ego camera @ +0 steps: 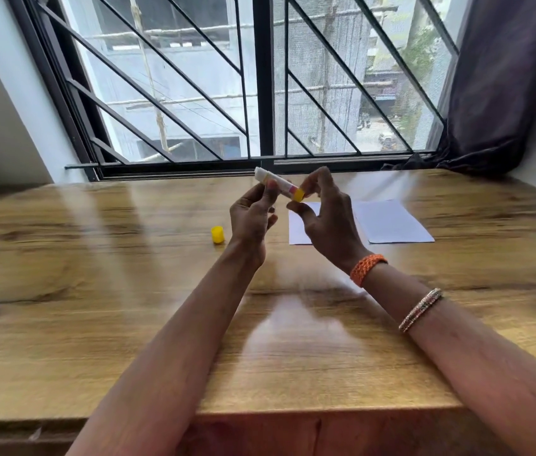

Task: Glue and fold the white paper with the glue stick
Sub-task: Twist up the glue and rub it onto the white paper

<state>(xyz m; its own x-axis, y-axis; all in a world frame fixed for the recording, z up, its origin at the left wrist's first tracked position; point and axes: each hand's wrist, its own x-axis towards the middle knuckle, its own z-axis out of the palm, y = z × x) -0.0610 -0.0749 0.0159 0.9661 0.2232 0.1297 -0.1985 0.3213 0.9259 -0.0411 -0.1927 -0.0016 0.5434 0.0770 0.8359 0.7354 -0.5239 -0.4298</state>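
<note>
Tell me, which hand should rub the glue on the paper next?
Probably the right hand. It hovers just above the white paper and already pinches the yellow end of the glue stick. The left hand, gripping the stick's body, sits farther from the paper, near the yellow cap.

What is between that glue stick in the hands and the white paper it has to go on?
Nothing visible. The glue stick is held above the table by the left hand and right hand, and the white paper lies flat just beyond them. The yellow cap is off, lying to the left, away from that path.
</note>
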